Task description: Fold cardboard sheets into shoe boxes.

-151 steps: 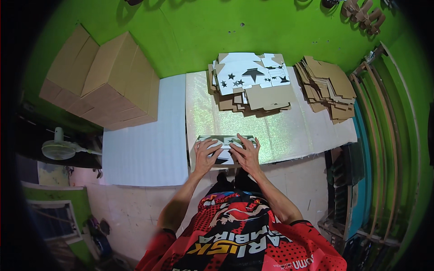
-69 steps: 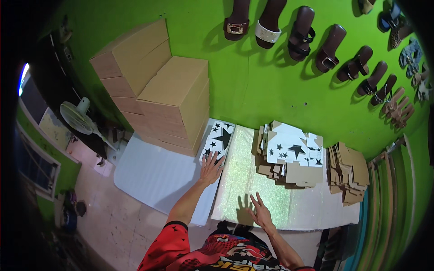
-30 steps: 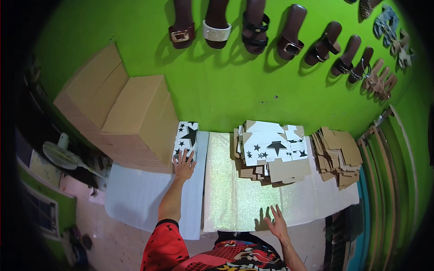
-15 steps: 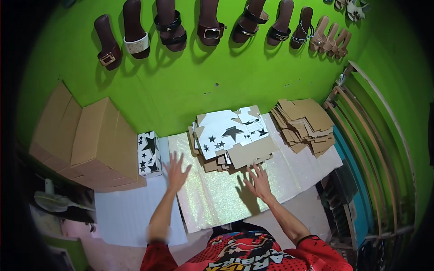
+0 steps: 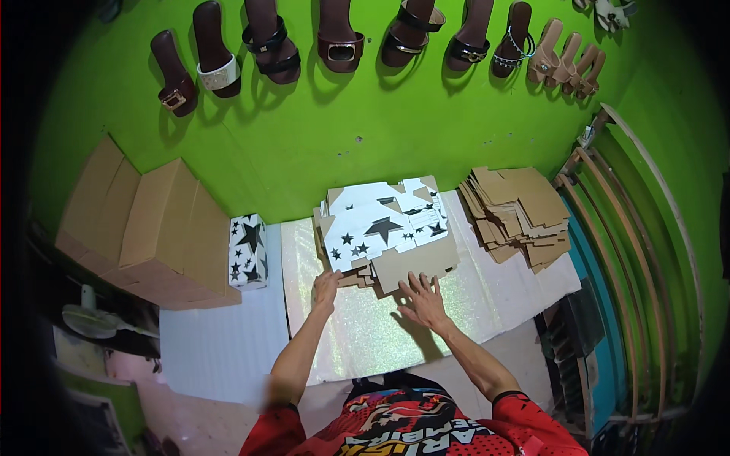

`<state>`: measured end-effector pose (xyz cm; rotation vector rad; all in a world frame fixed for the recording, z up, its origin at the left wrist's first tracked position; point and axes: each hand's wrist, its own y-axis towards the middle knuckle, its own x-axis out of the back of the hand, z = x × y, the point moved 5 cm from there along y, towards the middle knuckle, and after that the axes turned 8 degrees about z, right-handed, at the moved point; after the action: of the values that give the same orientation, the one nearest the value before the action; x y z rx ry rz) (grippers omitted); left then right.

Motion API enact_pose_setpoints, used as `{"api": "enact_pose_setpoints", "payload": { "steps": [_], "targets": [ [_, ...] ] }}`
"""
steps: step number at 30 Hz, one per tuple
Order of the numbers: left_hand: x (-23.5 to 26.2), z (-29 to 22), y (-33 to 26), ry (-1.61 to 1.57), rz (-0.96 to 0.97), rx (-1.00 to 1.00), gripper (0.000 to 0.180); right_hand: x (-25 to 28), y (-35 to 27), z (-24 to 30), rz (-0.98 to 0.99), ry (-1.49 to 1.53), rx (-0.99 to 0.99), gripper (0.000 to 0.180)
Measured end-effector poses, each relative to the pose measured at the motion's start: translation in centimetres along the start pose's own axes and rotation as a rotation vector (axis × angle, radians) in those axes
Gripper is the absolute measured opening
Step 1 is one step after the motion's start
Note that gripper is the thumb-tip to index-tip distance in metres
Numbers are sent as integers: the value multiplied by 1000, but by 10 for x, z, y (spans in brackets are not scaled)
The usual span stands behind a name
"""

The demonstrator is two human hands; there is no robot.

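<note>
A stack of flat cardboard box blanks (image 5: 384, 232), white with black stars on top, lies at the far side of a glittery mat (image 5: 365, 334). My left hand (image 5: 327, 287) reaches the stack's near left edge, fingers apart. With its fingers spread, my right hand (image 5: 423, 299) rests just below the stack's brown front flap. Neither hand holds anything. An assembled white box with black stars (image 5: 249, 251) stands upright to the left, against large brown cartons.
A second pile of plain brown cardboard blanks (image 5: 518, 214) lies at the right. Large brown cartons (image 5: 144, 228) stand at the left, above a white corrugated sheet (image 5: 220, 346). Sandals (image 5: 338, 34) hang on the green wall. Curved wooden pieces (image 5: 646, 251) lean at the right; a fan (image 5: 91, 323) sits lower left.
The folded star box was set down beside the brown cartons at the left. Both hands have since moved to the stack of star blanks in the middle.
</note>
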<state>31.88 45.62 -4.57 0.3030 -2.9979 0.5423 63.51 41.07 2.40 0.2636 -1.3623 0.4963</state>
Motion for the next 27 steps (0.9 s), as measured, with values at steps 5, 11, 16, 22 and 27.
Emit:
{"api": "enact_pose_setpoints", "payload": {
  "steps": [5,11,16,22,27],
  "targets": [
    [30,44,-58,238,-41,191,33,16,-22,9,-120,211,26,62],
    [77,64,-129,964,-532,128,56,21,0,-3,-325,222,17,46],
    [108,77,-109,473,-308,82,64,25,55,35,-295,174,133,52],
    [85,73,-91,487,-164,41,78,11,111,73,-100,-3,163,85],
    [77,52,-92,400,-175,-34,78,-2,116,70,-181,-99,198,39]
  ]
}}
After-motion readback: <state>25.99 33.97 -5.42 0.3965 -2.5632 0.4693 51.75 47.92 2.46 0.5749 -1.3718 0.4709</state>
